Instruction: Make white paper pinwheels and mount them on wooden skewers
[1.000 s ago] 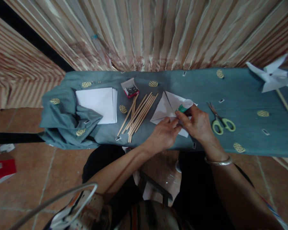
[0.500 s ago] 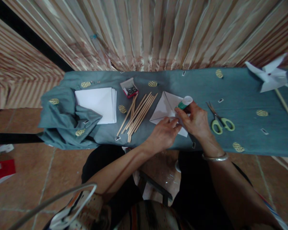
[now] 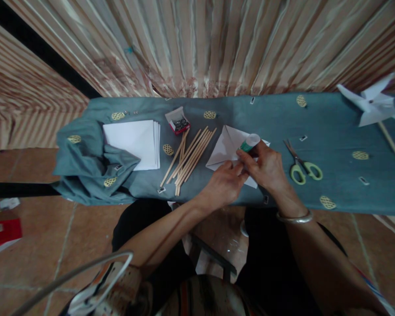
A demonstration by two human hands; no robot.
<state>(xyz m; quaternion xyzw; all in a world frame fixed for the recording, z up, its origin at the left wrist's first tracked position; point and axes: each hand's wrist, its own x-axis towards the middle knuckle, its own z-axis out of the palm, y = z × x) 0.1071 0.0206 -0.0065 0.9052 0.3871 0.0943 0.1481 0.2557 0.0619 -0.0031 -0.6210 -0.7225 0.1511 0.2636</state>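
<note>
A white paper square (image 3: 225, 142) with diagonal crease lines lies on the cloth in front of me, partly covered by both hands. My right hand (image 3: 266, 169), a silver bangle at its wrist, is closed around a green and white glue stick (image 3: 249, 143), tilted over the paper's middle. Its lower end is hidden behind my fingers. With curled fingers, my left hand (image 3: 226, 182) grips the paper along its near side, right beside the right hand's fingers. Green-handled scissors (image 3: 301, 164) rest slightly open to the right of my right hand.
Wooden sticks (image 3: 192, 158) lie left of the paper, below a small red box (image 3: 178, 123) of metal pins. Farther left is a stack of white paper (image 3: 131, 142). A finished paper pinwheel (image 3: 370, 103) lies at far right. Striped curtain (image 3: 200, 48) hangs behind.
My right hand has shifted slightly left and down with the glue stick over the paper. My left hand stays in about the same place.
</note>
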